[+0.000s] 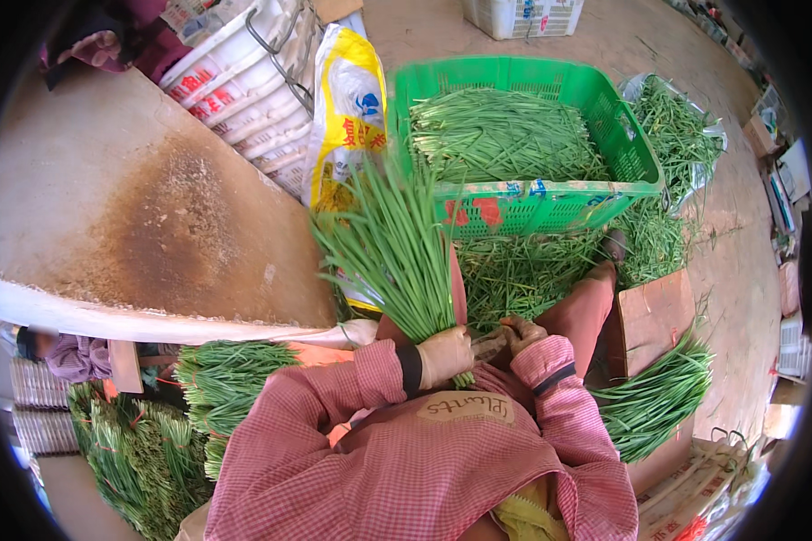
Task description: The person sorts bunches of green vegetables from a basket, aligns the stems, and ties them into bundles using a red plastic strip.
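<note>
A thick bunch of long green garlic chives (406,264) is gripped near its lower end by my left hand (446,357), in front of my lap. The leaves fan up and away from me, and the short cut ends poke out below the fist. Close beside it, my right hand (524,335) is curled in front of my waist. Whether its fingers pinch anything is too small to tell. Beyond the hands stands a green plastic crate (534,206) holding a layer of chives (507,135).
Loose leaf trimmings (528,274) cover the floor between my legs. More chives (656,395) lie on cardboard at my right. Tied bundles (149,453) are piled at my left, below a stained tabletop (61,203). White crates (257,101) and a yellow-white sack (348,128) stand beyond; other people are partly visible.
</note>
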Motion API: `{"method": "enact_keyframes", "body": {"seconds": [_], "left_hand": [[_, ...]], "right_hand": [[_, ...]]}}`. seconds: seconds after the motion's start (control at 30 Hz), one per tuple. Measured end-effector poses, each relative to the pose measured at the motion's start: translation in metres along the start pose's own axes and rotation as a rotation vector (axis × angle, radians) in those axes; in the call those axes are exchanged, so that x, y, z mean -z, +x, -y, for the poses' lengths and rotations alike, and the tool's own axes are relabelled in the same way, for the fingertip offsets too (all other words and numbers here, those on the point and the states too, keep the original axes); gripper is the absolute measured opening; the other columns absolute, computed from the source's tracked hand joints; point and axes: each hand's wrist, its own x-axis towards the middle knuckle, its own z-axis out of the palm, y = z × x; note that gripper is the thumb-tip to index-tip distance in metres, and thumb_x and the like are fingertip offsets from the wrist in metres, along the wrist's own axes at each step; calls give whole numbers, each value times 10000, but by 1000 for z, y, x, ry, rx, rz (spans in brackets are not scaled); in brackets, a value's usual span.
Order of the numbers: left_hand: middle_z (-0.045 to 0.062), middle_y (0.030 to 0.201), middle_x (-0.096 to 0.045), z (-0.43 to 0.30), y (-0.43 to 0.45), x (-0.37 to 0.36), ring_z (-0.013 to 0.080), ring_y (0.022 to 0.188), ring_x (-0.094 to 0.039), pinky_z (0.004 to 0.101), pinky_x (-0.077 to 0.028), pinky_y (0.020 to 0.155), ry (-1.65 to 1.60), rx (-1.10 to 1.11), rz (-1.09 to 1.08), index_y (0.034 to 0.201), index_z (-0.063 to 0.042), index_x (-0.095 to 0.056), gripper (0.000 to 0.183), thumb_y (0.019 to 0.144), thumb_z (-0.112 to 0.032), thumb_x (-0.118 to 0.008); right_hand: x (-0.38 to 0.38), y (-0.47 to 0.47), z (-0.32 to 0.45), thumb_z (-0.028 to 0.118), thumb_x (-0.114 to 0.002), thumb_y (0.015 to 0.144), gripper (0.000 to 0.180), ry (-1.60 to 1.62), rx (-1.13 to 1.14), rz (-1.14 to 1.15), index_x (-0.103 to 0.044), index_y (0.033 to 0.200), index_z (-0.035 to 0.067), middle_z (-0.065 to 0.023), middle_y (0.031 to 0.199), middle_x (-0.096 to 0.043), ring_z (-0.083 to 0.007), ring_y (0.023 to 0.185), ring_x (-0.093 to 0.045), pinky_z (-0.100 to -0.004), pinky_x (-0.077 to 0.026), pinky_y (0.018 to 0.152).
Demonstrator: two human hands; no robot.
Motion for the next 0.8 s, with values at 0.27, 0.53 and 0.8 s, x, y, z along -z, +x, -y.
{"method": "enact_keyframes", "body": {"seconds": [0.27,0.53,0.8], "left_hand": [[28,712,-622,-6,51,-40,208,710,-607,314,-409,785,-305,-1,166,767,-119,-651,122,684,-103,-563],[116,1286,-418,17,78,-21,211,1211,-367,309,-271,1027,-2029,87,-127,1269,-46,-383,452,873,-262,-421],[128,1193,-486,15,97,-31,235,1123,-443,332,-331,975,-931,-20,-165,1203,-37,-449,457,801,-232,-541]], "right_hand": [[-2,24,29,187,-586,840,187,-163,83,-127,-623,964,51,-106,784,-637,-190,657,-587,-270,-466,624],[-22,54,164,280,-594,811,317,-310,514,-185,-570,1079,111,-87,687,-622,-244,554,-591,-328,-470,479],[-59,126,194,45,-540,800,354,1130,267,314,-479,1144,-15,-159,884,-619,-251,695,-630,-350,-519,575]]}}
